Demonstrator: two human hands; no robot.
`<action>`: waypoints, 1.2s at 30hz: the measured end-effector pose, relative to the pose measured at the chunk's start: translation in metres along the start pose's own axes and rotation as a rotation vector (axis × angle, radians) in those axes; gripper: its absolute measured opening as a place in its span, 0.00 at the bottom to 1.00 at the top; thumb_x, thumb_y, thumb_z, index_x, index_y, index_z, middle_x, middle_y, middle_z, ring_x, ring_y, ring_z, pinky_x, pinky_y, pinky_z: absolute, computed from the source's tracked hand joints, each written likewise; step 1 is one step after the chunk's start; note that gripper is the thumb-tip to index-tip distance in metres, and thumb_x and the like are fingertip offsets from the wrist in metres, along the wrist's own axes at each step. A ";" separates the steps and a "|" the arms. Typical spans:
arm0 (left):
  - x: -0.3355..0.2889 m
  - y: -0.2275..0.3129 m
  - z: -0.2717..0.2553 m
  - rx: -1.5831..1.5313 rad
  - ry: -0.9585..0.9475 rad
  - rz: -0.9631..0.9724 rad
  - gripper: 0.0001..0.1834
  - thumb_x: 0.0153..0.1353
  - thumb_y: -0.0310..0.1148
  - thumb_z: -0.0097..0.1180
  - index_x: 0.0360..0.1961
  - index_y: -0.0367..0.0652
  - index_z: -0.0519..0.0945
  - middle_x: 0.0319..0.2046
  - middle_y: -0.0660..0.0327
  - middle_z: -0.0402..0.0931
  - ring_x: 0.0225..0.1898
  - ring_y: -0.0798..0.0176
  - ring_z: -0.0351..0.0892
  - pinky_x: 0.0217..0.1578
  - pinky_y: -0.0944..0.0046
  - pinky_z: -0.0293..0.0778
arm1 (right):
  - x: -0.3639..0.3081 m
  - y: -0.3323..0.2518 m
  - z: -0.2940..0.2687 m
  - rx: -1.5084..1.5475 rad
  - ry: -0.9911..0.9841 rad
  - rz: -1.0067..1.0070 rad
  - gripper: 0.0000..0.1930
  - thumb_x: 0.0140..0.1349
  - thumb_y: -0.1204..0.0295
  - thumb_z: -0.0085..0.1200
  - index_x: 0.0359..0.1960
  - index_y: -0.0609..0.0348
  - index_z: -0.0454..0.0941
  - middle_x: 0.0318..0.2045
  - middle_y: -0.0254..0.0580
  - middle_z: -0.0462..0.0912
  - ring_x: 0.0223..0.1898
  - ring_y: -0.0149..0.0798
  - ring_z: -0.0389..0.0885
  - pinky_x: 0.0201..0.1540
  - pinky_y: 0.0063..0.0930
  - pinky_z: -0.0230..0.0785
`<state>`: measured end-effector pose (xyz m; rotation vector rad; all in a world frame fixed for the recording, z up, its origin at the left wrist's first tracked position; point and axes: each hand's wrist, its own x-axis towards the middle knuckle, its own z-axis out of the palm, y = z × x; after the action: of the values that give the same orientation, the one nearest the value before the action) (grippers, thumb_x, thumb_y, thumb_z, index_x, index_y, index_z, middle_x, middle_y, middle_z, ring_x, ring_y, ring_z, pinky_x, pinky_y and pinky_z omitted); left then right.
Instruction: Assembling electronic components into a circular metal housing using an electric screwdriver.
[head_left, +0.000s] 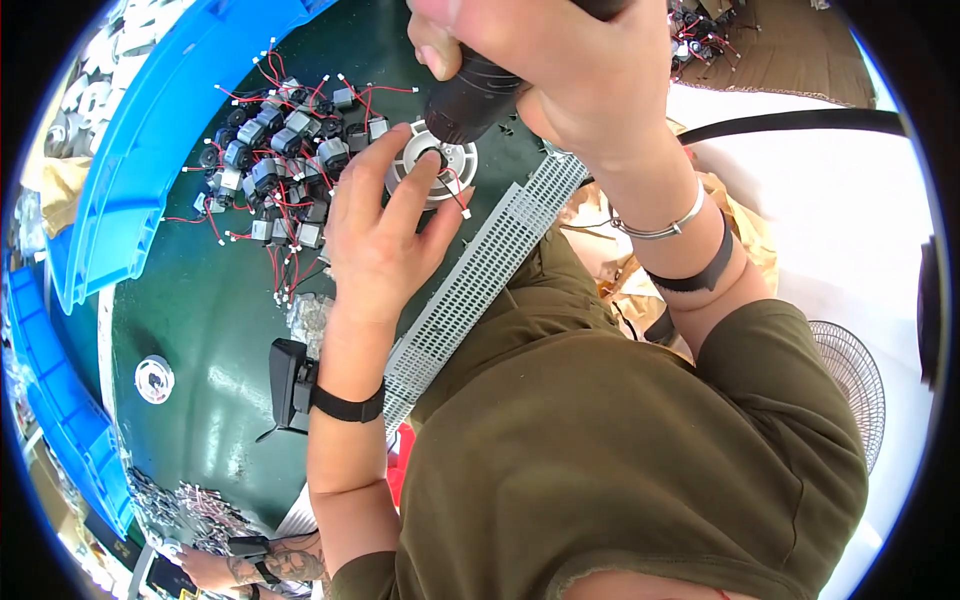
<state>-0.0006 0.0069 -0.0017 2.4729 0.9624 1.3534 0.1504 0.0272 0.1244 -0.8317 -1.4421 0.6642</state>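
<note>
My right hand [595, 75] is wrapped round a black electric screwdriver [468, 103], whose blunt lower end points down at a round white plastic housing [462, 160]. My left hand [380, 235] grips that housing, thumb at its near side and fingers reaching over its top to the dark centre. A red wire with a small white connector [466, 212] sticks out beside the left thumb. The screwdriver's tip is hidden, so contact cannot be made out. Left of the hand lies a heap of small grey motors [265, 175] with red wires. Several dark screws [507, 128] are scattered right of the housing.
A perforated grey strip [490, 250] runs along the table's near edge. Blue bins [140, 150] stand at the left, and another white round part [154, 380] lies on the green table [215, 340]. Another person's tattooed arm [295, 560] reaches toward wires at lower left.
</note>
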 end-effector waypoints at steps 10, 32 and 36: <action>-0.001 0.016 0.002 -0.093 0.026 -0.194 0.32 0.39 0.29 0.69 0.48 0.37 0.69 0.46 0.49 0.71 0.46 0.46 0.72 0.45 0.53 0.70 | 0.003 -0.021 0.016 0.255 0.060 0.126 0.24 0.49 0.81 0.58 0.49 0.68 0.65 0.22 0.37 0.76 0.21 0.26 0.74 0.24 0.18 0.67; 0.066 -0.085 -0.227 0.616 0.050 -0.396 0.20 0.54 0.35 0.61 0.47 0.38 0.76 0.40 0.47 0.78 0.43 0.51 0.78 0.44 0.59 0.72 | 0.001 0.081 0.082 -0.929 -0.976 -0.487 0.07 0.50 0.73 0.49 0.33 0.56 0.73 0.31 0.36 0.73 0.38 0.40 0.75 0.38 0.34 0.70; 0.133 -0.134 -0.210 0.513 -0.162 -0.425 0.20 0.53 0.36 0.59 0.46 0.37 0.77 0.38 0.47 0.79 0.44 0.50 0.78 0.45 0.58 0.72 | 0.009 0.080 0.080 -0.721 -0.818 -0.397 0.08 0.50 0.77 0.50 0.33 0.57 0.72 0.33 0.38 0.73 0.38 0.41 0.75 0.38 0.34 0.71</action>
<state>-0.1797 0.1590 0.1550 2.4331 1.8449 0.8314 0.0791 0.0871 0.0597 -0.7962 -2.5943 0.1415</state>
